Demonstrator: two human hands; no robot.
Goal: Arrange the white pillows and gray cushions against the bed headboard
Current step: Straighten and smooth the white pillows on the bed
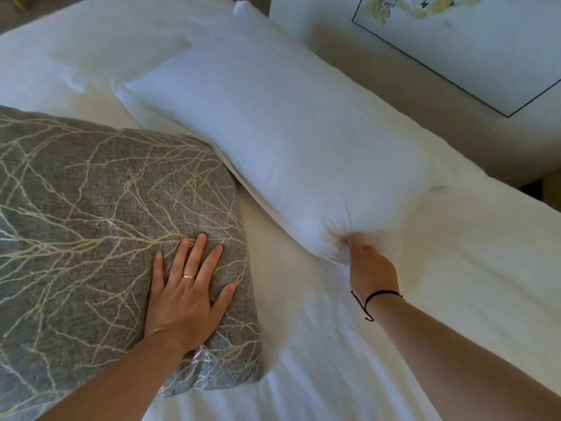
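The left hand is laid flat on the gray cushion, fingers straight and spread, apparently to keep it pinned to the bed while the other side is worked. The right hand, well apart from the left, is clamped on a bunched corner of the white pillow, the fabric puckered round the fingers; a corner grip of this kind would let the pillow be dragged or swung toward the headboard. The cushion lies at the near left, its far edge touching the pillow. The pillow is stretched diagonally beyond it, its far end near the headboard. A framed picture is seen on the wall above.
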